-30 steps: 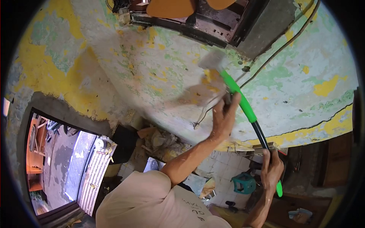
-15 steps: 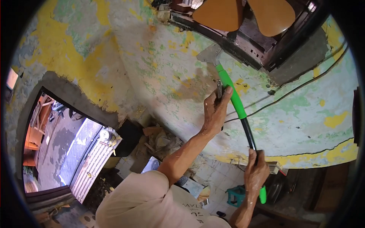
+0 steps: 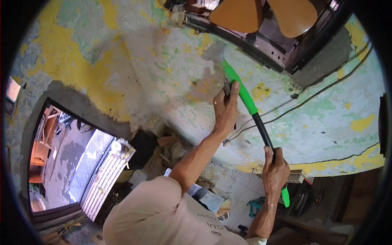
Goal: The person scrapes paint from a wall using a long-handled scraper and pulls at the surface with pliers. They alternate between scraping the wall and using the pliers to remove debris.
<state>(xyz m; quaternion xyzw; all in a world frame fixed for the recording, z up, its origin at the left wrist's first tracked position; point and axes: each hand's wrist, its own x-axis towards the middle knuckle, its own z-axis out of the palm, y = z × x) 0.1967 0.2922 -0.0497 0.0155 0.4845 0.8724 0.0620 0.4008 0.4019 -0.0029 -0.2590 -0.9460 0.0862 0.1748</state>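
A long-handled scraper (image 3: pixel 241 92) with a green grip and black shaft slants up across the wall. Its wide metal blade (image 3: pixel 214 52) lies close against the peeling paint, just below the window opening. High on the green grip is my left hand (image 3: pixel 226 110), closed, its thumb along the handle. The same hand also has a small dark tool with a metal end (image 3: pixel 227 85), partly hidden by the fingers. Lower down, my right hand (image 3: pixel 276 170) wraps round the black shaft near the green end cap (image 3: pixel 285 197).
Patchy yellow, green and white paint covers the wall (image 3: pixel 310 118), where a thin cable (image 3: pixel 302 107) runs. Orange fan blades (image 3: pixel 292 18) sit in the opening above. Rubble (image 3: pixel 173 149) and a teal stool (image 3: pixel 255 206) are on the floor below. A window opening (image 3: pixel 69 155) is at left.
The scraper has shifted up and left along the wall, its blade now farther from the window frame's edge. Both my hands have moved with it, keeping their hold.
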